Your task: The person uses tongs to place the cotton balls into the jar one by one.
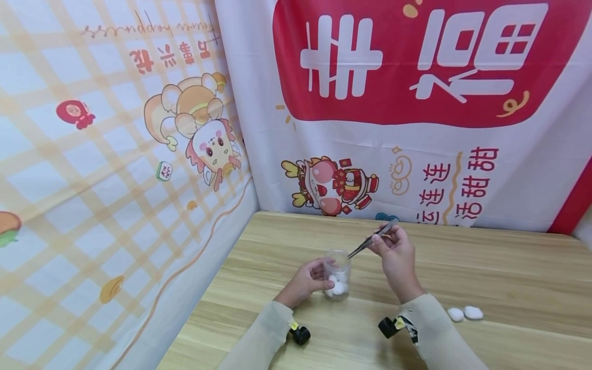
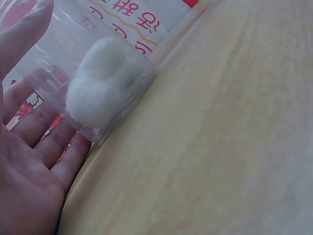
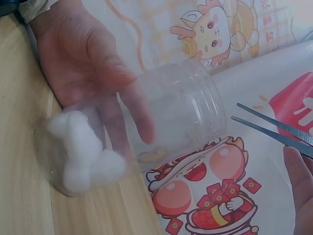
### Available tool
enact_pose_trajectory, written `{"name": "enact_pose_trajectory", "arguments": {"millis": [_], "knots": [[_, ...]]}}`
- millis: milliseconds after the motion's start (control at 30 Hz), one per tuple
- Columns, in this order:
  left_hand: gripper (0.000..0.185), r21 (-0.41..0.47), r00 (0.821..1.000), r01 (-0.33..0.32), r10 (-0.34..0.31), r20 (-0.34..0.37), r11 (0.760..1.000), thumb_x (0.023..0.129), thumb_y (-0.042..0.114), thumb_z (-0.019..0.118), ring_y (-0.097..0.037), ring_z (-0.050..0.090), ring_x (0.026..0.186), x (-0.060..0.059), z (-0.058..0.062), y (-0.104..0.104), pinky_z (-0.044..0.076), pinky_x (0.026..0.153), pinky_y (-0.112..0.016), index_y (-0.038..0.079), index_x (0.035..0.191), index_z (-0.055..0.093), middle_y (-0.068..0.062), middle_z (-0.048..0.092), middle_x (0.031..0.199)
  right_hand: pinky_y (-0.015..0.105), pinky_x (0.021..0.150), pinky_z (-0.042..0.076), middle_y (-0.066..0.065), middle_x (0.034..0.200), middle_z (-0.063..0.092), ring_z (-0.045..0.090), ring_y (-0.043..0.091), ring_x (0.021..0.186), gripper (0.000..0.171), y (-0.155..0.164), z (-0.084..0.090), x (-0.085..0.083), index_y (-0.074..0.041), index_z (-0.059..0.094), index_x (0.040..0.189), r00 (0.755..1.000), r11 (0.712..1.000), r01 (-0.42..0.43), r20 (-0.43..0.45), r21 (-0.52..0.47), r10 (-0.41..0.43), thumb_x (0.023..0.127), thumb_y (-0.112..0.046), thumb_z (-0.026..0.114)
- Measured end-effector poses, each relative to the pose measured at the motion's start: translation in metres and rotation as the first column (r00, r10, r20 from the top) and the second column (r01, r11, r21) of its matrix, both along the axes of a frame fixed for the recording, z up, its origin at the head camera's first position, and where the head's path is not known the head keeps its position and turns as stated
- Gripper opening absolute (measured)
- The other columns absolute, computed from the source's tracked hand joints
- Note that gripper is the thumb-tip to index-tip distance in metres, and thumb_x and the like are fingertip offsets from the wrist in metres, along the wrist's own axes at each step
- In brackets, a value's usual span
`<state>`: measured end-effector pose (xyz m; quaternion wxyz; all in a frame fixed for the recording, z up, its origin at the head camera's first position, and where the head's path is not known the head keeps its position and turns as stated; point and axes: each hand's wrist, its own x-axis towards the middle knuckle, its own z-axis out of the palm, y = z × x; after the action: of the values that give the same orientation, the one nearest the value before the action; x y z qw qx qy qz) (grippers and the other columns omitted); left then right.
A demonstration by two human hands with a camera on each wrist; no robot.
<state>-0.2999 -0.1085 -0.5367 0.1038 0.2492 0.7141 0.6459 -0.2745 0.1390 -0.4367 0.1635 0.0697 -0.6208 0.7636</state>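
A clear plastic jar (image 1: 338, 261) with several white cotton balls (image 3: 80, 152) at its bottom stands on the wooden table. My left hand (image 1: 305, 281) holds it from the side, thumb in front and fingers behind the wall. In the right hand (image 1: 399, 262) a pair of metal tweezers (image 1: 372, 239) is pinched between thumb and fingers, slanting down toward the jar's open mouth. The right wrist view shows the tweezer tips parted, with nothing between them, just outside the rim. Seen from the left wrist, the cotton balls (image 2: 98, 88) are heaped against the jar's base.
Two more white cotton balls (image 1: 464, 313) lie on the table (image 1: 513, 277) to the right, beside my right forearm. A printed cloth (image 1: 259, 154) hangs behind the table's back edge, and a checked one (image 1: 115, 205) covers the left side. Small black cameras sit at both wrists.
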Motion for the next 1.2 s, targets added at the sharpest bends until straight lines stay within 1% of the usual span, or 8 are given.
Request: {"name": "enact_pose_trajectory", "arguments": {"millis": [67, 200, 367, 700, 967, 1200], "knots": [[0.056, 0.002, 1.000, 0.000, 0.000, 0.003, 1.000, 0.084, 0.015, 0.077, -0.021, 0.055, 0.120, 0.000, 0.000, 0.000, 0.046, 0.100, -0.034, 0.019, 0.136, 0.055, 0.000, 0.060, 0.131, 0.034, 0.081, 0.056, 0.016, 0.110, 0.058, 0.065, 0.026, 0.100, 0.026, 0.001, 0.000, 0.001, -0.003, 0.051, 0.119, 1.000, 1.000, 0.008, -0.002, -0.004, -0.008, 0.095, -0.005, 0.061], [0.056, 0.002, 1.000, 0.002, -0.002, 0.006, 1.000, 0.084, 0.017, 0.078, -0.020, 0.055, 0.120, 0.000, 0.000, 0.000, 0.046, 0.099, -0.034, 0.020, 0.135, 0.056, 0.000, 0.060, 0.130, 0.034, 0.081, 0.056, 0.016, 0.109, 0.059, 0.067, 0.021, 0.096, 0.025, 0.004, 0.001, 0.001, -0.002, 0.051, 0.118, 1.000, 1.000, 0.016, -0.021, -0.006, -0.016, 0.095, -0.006, 0.061], [0.056, 0.007, 1.000, 0.003, -0.003, 0.010, 1.000, 0.084, 0.018, 0.078, -0.021, 0.055, 0.120, -0.001, 0.000, 0.000, 0.046, 0.099, -0.034, 0.019, 0.135, 0.055, -0.001, 0.060, 0.130, 0.033, 0.082, 0.056, 0.016, 0.110, 0.057, 0.066, 0.023, 0.098, 0.026, 0.009, 0.004, 0.005, -0.002, 0.050, 0.119, 0.999, 1.000, 0.011, -0.036, 0.003, -0.011, 0.096, -0.008, 0.061], [0.055, 0.005, 1.000, -0.001, 0.001, 0.009, 1.000, 0.085, 0.012, 0.076, -0.022, 0.055, 0.120, -0.001, -0.001, 0.001, 0.046, 0.099, -0.034, 0.019, 0.136, 0.055, -0.001, 0.059, 0.131, 0.032, 0.082, 0.055, 0.015, 0.111, 0.057, 0.064, 0.027, 0.102, 0.027, 0.018, 0.004, 0.009, -0.003, 0.051, 0.119, 1.000, 1.000, 0.019, -0.015, 0.016, -0.019, 0.096, -0.009, 0.062], [0.056, -0.001, 1.000, -0.004, 0.004, 0.025, 1.000, 0.085, 0.016, 0.078, -0.020, 0.055, 0.120, 0.000, -0.003, 0.000, 0.046, 0.099, -0.033, 0.021, 0.136, 0.055, 0.000, 0.058, 0.132, 0.033, 0.082, 0.055, 0.016, 0.112, 0.057, 0.065, 0.025, 0.102, 0.028, 0.028, 0.001, 0.009, -0.004, 0.051, 0.120, 1.000, 0.999, 0.012, -0.024, 0.043, -0.011, 0.095, -0.010, 0.063], [0.055, 0.014, 1.000, 0.000, 0.000, 0.026, 1.000, 0.085, 0.015, 0.077, -0.022, 0.056, 0.119, 0.000, -0.002, 0.001, 0.047, 0.098, -0.034, 0.020, 0.136, 0.055, -0.001, 0.059, 0.131, 0.032, 0.082, 0.055, 0.015, 0.112, 0.057, 0.066, 0.025, 0.102, 0.028, 0.037, 0.001, 0.011, -0.005, 0.051, 0.121, 1.000, 0.997, 0.019, -0.026, 0.079, -0.017, 0.096, -0.011, 0.062]]}}
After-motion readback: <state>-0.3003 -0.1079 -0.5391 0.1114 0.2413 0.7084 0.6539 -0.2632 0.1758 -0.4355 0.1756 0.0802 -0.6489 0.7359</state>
